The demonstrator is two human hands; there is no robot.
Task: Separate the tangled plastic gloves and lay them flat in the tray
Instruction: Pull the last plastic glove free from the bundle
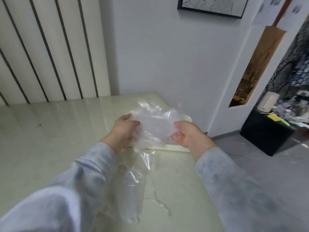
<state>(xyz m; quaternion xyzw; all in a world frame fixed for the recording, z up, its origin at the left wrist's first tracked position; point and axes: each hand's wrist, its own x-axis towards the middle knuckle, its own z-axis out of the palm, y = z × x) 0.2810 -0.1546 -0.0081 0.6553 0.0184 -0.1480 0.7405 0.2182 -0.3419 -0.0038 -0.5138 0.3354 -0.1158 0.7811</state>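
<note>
Head: gloves (154, 125) between both grips (124, 129) (187, 134)

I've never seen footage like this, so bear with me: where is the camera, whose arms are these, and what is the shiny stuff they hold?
There is no machine here. The one picture comes from a camera worn on a person's head, looking forward and down, so the sleeved arms are the wearer's own. The left hand and right hand each grip a side of a crumpled bunch of clear plastic gloves, held above a white tray. The tray sits on a pale glossy table. More clear plastic film lies on the table between the arms, nearer the wearer.
</note>
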